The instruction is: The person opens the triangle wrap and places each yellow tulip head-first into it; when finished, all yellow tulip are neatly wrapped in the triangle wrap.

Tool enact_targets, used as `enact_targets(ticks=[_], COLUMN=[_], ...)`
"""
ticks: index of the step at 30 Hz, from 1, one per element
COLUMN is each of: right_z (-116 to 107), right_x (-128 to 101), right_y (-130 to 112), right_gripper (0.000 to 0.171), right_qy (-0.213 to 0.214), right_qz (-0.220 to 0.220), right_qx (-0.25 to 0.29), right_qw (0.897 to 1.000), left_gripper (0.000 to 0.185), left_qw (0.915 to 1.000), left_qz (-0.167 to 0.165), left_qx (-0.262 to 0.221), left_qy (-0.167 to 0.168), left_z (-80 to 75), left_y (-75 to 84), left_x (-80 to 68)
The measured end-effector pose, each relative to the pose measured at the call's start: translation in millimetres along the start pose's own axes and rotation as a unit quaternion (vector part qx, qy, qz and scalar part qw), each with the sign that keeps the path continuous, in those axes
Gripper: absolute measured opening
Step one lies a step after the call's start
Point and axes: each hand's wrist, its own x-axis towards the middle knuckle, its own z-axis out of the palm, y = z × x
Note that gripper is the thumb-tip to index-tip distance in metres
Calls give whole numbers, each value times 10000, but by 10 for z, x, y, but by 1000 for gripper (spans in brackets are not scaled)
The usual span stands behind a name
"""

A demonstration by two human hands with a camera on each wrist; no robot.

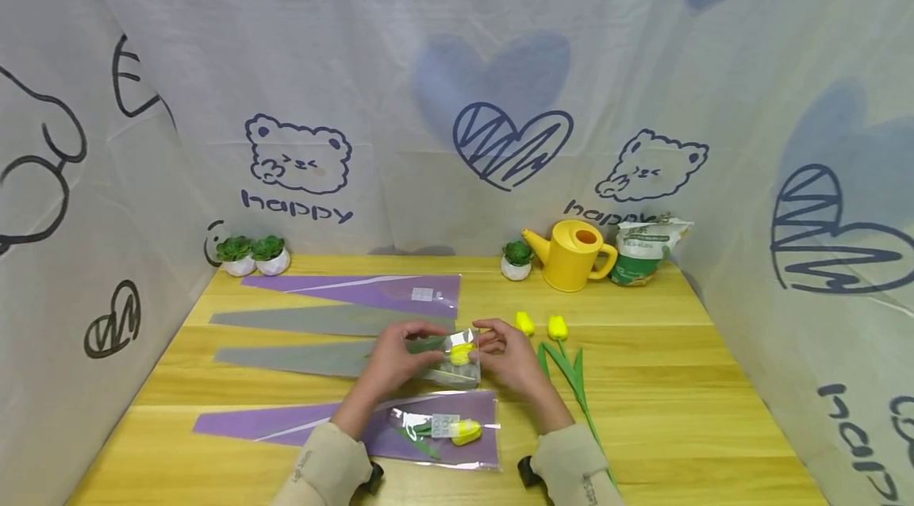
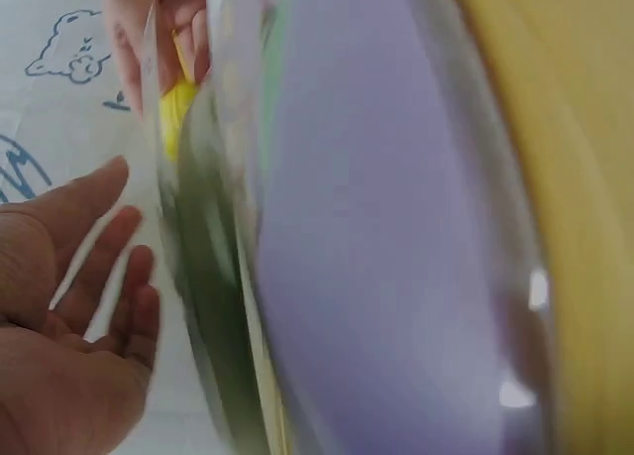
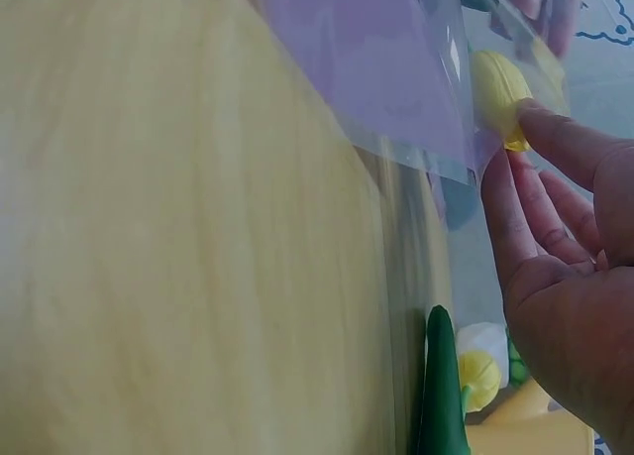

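So, left hand and right hand both pinching grey sleeve mouth around yellow tulip; I reckon film tears if tugged.

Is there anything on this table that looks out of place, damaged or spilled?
Nothing stands out. The flat sleeves lie in a tidy row, the yellow watering can and the small potted plants stand upright, and two loose tulips lie beside the hands. Both hands hold a sleeve with a tulip inside. No spill shows.

Wooden table, white cloth walls printed with bears, hearts
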Motion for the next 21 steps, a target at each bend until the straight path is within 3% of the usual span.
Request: enact_targets(ticks=[4, 10, 21], right_z=[-24, 17, 34], right_x=[-24, 87, 141], right_y=[-29, 213, 367], right_gripper=[46, 47, 50], right_qy=[-33, 12, -77], right_qz=[12, 123, 52], right_qx=[73, 19, 44], right_qw=[10000, 9999, 9999], left_gripper=[37, 37, 30], left_qw=[9998, 9988, 9995], left_qz=[-24, 28, 30], left_qx=[99, -7, 117], left_qy=[-176, -492, -296], left_z=[-66, -64, -23], left_y=[-39, -100, -119], left_x=[-14, -20, -9])
